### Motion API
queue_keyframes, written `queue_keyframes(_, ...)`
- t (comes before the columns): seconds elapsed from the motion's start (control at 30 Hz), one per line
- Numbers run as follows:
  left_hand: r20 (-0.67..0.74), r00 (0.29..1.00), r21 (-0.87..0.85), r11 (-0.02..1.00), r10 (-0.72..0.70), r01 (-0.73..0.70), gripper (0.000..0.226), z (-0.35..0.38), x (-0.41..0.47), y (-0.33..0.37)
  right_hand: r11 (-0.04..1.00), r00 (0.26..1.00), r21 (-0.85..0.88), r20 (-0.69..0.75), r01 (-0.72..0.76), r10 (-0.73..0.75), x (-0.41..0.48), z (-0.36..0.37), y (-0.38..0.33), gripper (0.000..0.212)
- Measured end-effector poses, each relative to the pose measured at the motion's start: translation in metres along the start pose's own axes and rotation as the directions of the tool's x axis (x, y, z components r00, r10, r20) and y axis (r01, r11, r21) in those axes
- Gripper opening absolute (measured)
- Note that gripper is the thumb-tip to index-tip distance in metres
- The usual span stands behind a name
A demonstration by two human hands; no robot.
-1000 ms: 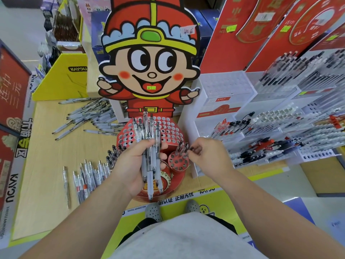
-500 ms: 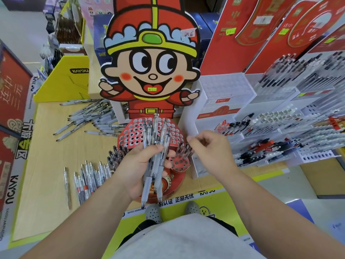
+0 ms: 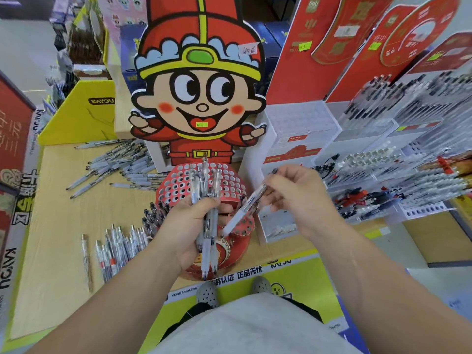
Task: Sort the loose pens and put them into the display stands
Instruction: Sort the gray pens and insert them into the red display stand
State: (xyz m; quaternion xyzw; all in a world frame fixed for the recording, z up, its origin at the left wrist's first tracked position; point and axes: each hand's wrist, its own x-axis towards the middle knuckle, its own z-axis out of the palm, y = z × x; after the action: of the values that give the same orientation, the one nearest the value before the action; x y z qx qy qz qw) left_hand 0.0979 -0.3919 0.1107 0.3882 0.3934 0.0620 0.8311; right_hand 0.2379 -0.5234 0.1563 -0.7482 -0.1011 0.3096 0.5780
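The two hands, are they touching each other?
Apart. The head view shows red stand in the gap between the left hand, gripping a pen bunch, and the right hand, pinching one pen.

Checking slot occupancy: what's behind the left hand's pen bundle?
The red display stand, visible upper holes look empty. The left hand and pen bundle cover its centre and front, so slots there can't be judged.

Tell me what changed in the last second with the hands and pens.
The right hand, down at the small round stand a second ago, has lifted and now pinches a single pen, slanted tip-down towards the left hand. Where that pen came from is unclear. Unchanged: the left hand still grips the pen bundle, and the loose pens on the table lie as before.
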Motion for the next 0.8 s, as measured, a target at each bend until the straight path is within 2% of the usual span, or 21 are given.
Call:
queue_keyframes(0.1,-0.051,0.998,-0.011,0.999,0.031,-0.031,0.021,-0.005,0.003,0.0,0.994,0.983,-0.007,-0.148,0.111,-0.111,0.004,-0.023,-0.005,0.021)
queue_keyframes(0.23,-0.053,0.998,-0.021,0.999,0.039,-0.041,0.016,-0.009,0.002,-0.001,0.959,0.94,-0.19,-0.229,0.209,-0.251,0.004,-0.039,0.007,0.013)
queue_keyframes(0.3,-0.045,0.998,-0.012,0.999,0.049,-0.049,0.008,-0.008,0.001,-0.001,0.942,0.943,-0.253,-0.191,0.22,-0.271,0.002,-0.034,0.019,0.009)
queue_keyframes(0.37,-0.043,0.997,-0.001,0.998,0.058,-0.058,0.006,-0.008,0.0,-0.002,0.919,0.949,-0.315,-0.128,0.236,-0.287,0.001,-0.022,0.032,0.014)
queue_keyframes(0.47,-0.054,0.997,-0.004,0.998,0.06,-0.06,0.007,-0.009,-0.001,-0.002,0.836,0.943,-0.469,-0.016,0.285,-0.331,0.001,-0.003,0.048,0.024)
queue_keyframes(0.53,-0.064,0.996,-0.013,0.998,0.06,-0.061,0.011,-0.01,-0.003,-0.002,0.775,0.929,-0.538,0.044,0.332,-0.367,0.002,0.007,0.055,0.018)
queue_keyframes(0.6,-0.07,0.996,-0.028,0.998,0.062,-0.064,0.015,-0.012,-0.004,-0.002,0.723,0.921,-0.597,0.076,0.349,-0.382,0.005,0.013,0.061,0.01)
queue_keyframes(0.8,-0.073,0.995,-0.049,0.996,0.066,-0.069,0.007,-0.017,-0.01,-0.003,0.62,0.909,-0.697,0.112,0.36,-0.402,0.012,0.02,0.073,0.008)
